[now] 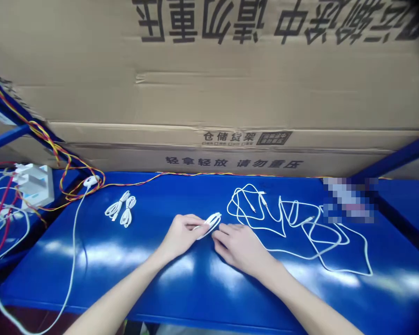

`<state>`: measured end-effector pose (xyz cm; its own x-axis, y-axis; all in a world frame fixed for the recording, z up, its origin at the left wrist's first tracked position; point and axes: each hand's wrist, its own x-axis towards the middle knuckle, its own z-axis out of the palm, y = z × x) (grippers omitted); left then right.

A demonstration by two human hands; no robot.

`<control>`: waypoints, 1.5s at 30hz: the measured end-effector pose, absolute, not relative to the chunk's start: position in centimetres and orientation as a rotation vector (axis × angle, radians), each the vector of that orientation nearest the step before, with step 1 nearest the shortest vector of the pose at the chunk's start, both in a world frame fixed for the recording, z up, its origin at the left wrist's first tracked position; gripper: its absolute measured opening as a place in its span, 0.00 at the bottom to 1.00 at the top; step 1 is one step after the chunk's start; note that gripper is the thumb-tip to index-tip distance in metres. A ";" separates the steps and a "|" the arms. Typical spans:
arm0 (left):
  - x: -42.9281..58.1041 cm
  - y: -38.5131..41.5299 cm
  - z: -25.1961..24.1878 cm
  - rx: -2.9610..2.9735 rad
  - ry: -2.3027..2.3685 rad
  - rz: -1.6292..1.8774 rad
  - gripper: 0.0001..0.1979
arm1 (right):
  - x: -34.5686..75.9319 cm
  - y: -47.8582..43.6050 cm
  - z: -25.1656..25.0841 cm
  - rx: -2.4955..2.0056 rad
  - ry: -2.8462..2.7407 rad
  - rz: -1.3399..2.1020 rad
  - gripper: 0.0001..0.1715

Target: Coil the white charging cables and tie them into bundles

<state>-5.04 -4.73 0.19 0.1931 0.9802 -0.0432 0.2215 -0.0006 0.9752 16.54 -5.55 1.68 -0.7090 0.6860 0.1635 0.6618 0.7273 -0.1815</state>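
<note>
On the blue table (132, 274), there's the left hand (181, 235) clamped on a folded white cable (209, 226), right hand (239, 249) open just beside it!

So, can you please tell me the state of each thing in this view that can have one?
Left hand: closed around the folded white cable
Right hand: fingertips at the bundle's end
Folded white cable: gathered in loops, held off the shelf
Two small white cables: looped into bundles, lying on the shelf
Long white cable: loose, in open loops
Blue steel shelf: level, bearing the cables
Cardboard cartons: closed
</note>
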 end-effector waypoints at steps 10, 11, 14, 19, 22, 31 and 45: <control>-4.3 -6.1 -0.2 2.395 1.229 0.721 0.14 | 17.6 -5.1 0.7 -0.993 -2.585 0.289 0.11; -4.3 -6.1 -0.3 2.466 1.215 0.704 0.14 | 17.7 -5.1 0.7 -0.993 -2.565 0.338 0.12; -4.5 -6.0 -0.4 2.639 1.157 0.669 0.14 | 17.9 -4.9 0.8 -1.016 -2.476 0.450 0.11; -4.9 -5.6 -0.3 2.686 1.082 0.639 0.14 | 18.3 -3.9 1.0 -1.084 -2.333 0.587 0.12; -5.3 -5.3 -0.3 2.654 1.016 0.626 0.14 | 18.2 -2.9 0.8 -1.173 -2.333 0.561 0.13; -5.4 -5.2 -0.7 2.637 0.962 0.680 0.13 | 16.2 -2.5 1.6 -1.242 -2.498 0.476 0.09; -4.0 -6.1 -1.7 2.672 1.218 0.752 0.11 | 13.9 -8.4 -0.4 -1.302 -2.186 0.242 0.15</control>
